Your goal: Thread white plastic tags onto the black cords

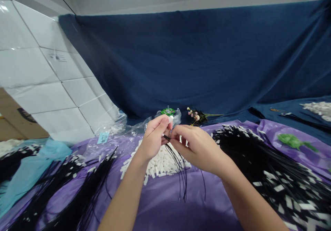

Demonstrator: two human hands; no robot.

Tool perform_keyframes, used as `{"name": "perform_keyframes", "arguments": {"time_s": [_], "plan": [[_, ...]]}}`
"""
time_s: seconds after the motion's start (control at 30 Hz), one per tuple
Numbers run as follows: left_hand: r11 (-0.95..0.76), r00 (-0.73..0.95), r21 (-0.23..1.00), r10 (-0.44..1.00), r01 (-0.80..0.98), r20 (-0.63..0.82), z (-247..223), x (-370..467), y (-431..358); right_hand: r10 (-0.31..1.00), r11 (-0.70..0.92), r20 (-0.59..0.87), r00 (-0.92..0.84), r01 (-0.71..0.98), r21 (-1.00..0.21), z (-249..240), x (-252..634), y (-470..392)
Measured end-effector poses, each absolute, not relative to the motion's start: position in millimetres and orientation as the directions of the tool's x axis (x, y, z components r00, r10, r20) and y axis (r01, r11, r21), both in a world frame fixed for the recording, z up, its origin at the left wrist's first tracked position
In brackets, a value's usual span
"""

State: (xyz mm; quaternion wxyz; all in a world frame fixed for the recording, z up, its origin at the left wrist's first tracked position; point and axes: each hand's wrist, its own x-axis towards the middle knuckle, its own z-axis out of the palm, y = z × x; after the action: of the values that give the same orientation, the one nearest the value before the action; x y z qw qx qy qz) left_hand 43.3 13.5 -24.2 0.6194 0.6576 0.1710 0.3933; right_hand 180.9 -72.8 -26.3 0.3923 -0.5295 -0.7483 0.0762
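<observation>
My left hand point(154, 136) is closed, thumb pressed against the fingers, with a small white piece point(170, 119) showing at its tip. Close against it, my right hand point(192, 144) pinches thin black cables point(167, 138). Several black cable ends point(184, 181) hang down below the two hands. Under them lies a heap of small white connector-like pieces point(160, 163) on the purple cloth point(196, 210). Where the cables meet the white piece is hidden by my fingers.
Bundles of black cables with white ends lie at the right point(248, 155) and left point(88, 189). Behind are clear plastic bags point(116, 134), artificial flowers point(196, 115), and a blue curtain point(193, 61). White boxes point(43, 68) stand stacked at the left.
</observation>
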Motion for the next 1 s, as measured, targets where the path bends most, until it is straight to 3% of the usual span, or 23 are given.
{"name": "perform_keyframes", "arguments": {"time_s": [0.1,0.37,0.6,0.77,1.0], "plan": [[-0.164,0.63,0.95,0.716,-0.266,0.3,-23.4,43.4,12.9,0.845,0.41,0.522,-0.111,0.762,-0.501,-26.4,178.8,-73.9],[-0.176,0.66,0.947,0.682,-0.268,0.314,-23.0,41.8,11.6,0.903,0.412,0.409,-0.136,0.55,-0.727,-28.0,180.1,-68.8],[-0.163,0.674,0.958,0.684,-0.234,0.281,-22.1,40.2,11.8,0.885,0.442,0.451,-0.116,0.51,-0.738,-28.4,182.5,-69.6],[-0.158,0.659,0.955,0.696,-0.25,0.287,-20.2,38.7,11.7,0.929,0.371,0.349,-0.126,0.296,-0.88,-30.9,186.2,-64.6],[-0.153,0.668,0.952,0.682,-0.265,0.296,-18.3,39.2,9.0,0.949,0.26,0.227,-0.221,0.134,-0.956,-32.8,186.8,-58.7]]}}
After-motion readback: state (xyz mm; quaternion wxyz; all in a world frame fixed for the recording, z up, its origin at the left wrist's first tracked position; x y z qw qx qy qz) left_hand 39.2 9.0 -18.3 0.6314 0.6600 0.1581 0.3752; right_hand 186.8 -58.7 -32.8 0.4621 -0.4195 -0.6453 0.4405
